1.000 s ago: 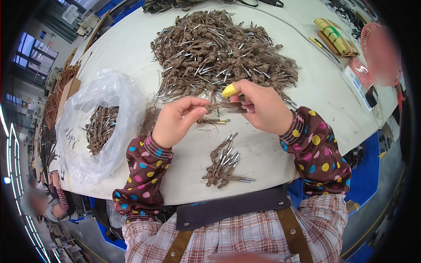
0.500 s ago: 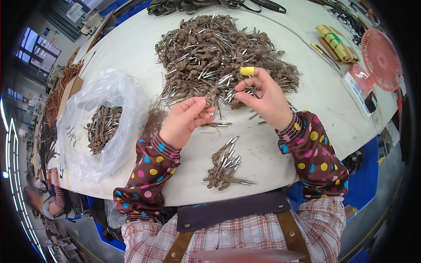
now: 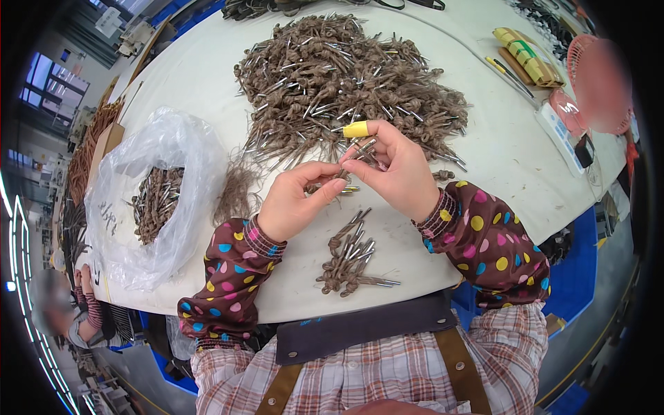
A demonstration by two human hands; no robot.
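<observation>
A large heap of knotted brown cords with silver metal tips (image 3: 339,76) covers the far middle of the table. At its near edge, my left hand (image 3: 297,197) pinches a brown knotted cord (image 3: 315,187) between thumb and fingers. My right hand (image 3: 398,169), with yellow tape on the index finger, meets it and closes on the same cord, a metal tip (image 3: 365,146) showing among its fingers. Fingers hide much of the knot. Closer to me lies a small pile of knotted cords (image 3: 346,263) with their tips pointing up and right.
A clear plastic bag (image 3: 200,200) holding more knotted cords stands open at left, beside loose brown fibres (image 3: 238,190). At right are a pink fan (image 3: 600,83), a yellow-wrapped bundle (image 3: 527,57) and a white device (image 3: 564,142). Another person (image 3: 66,304) sits at far left.
My right hand has moved left and slightly nearer to meet my left hand; they were apart before. The small pile looks the same.
</observation>
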